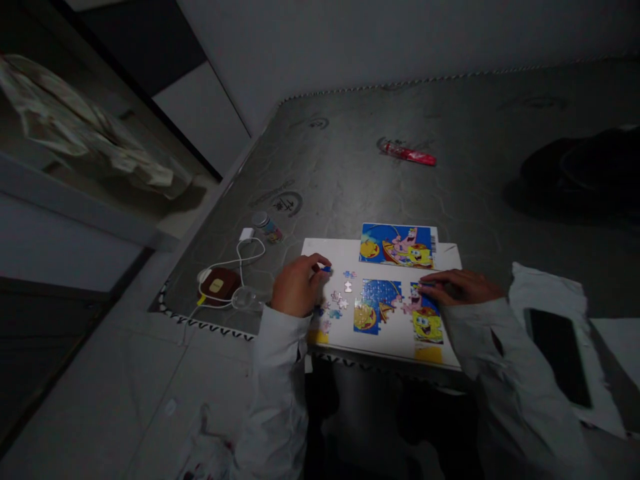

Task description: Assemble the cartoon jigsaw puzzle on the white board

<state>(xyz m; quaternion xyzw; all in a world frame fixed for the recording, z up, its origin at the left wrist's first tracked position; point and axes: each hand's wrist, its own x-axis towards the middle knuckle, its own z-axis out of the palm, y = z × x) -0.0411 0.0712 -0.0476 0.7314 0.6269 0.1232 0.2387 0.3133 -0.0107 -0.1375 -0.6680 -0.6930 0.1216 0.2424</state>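
Between the thumb and fingers of my left hand (296,283) is a blue jigsaw puzzle piece (325,269), held over the left side of a white board (345,339). Several loose puzzle pieces (336,303) lie beside that hand. A partly joined puzzle section (370,307), blue with a yellow round shape, rests mid-board. Right of it, a narrower joined section (427,323) shows a yellow cartoon character. My right hand (460,287) is closed, fingertips at this section's top; what they pinch is hidden. The reference picture card (397,245) lies at the board's far edge.
Left of the board are a small printed tube (267,227), a white cable with a plug (247,235) and a brown box (220,287). A red packet (410,155) lies farther back. A dark phone (559,357) rests on a white packet at right.
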